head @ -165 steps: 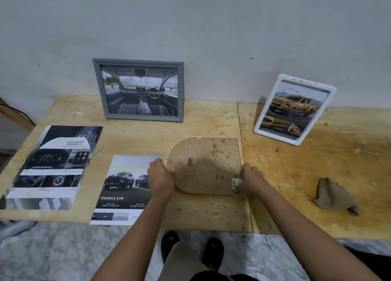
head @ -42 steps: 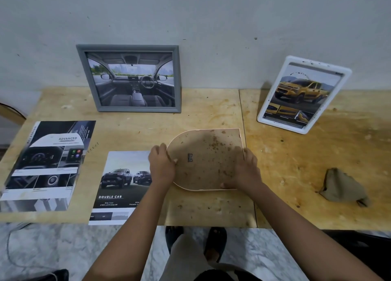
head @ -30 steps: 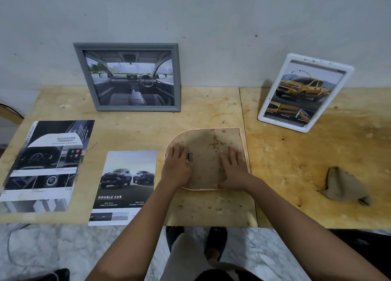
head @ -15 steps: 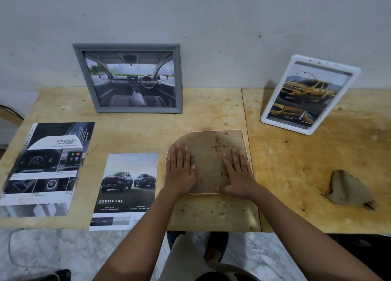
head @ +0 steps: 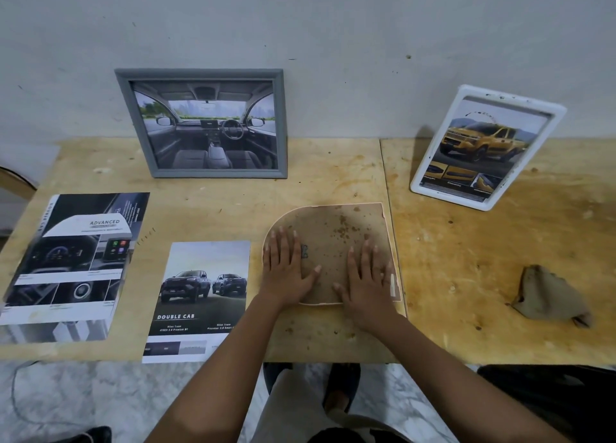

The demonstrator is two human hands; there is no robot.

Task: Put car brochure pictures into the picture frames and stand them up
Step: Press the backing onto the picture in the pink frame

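An arch-shaped frame point(head: 336, 229) lies face down at the table's middle, its stained brown backing board upward. My left hand point(head: 288, 269) lies flat on the board's left part, beside a small metal clip point(head: 304, 251). My right hand point(head: 365, 277) lies flat on its right part, fingers straight. A grey frame point(head: 203, 124) with a car-interior picture stands against the wall. A white frame point(head: 486, 147) with a yellow pickup picture leans at the right. A loose "Double Cab" brochure page point(head: 200, 299) lies left of my left hand.
A brochure point(head: 71, 264) showing dashboard pictures lies at the table's left end. A crumpled brown cloth point(head: 550, 297) sits at the right. The plywood table point(head: 466, 259) has a seam right of the arch frame. Its front edge is near my body.
My hands moved from gripping the arch frame's left and right edges to lying flat on its backing board. In the last half second they stayed there.
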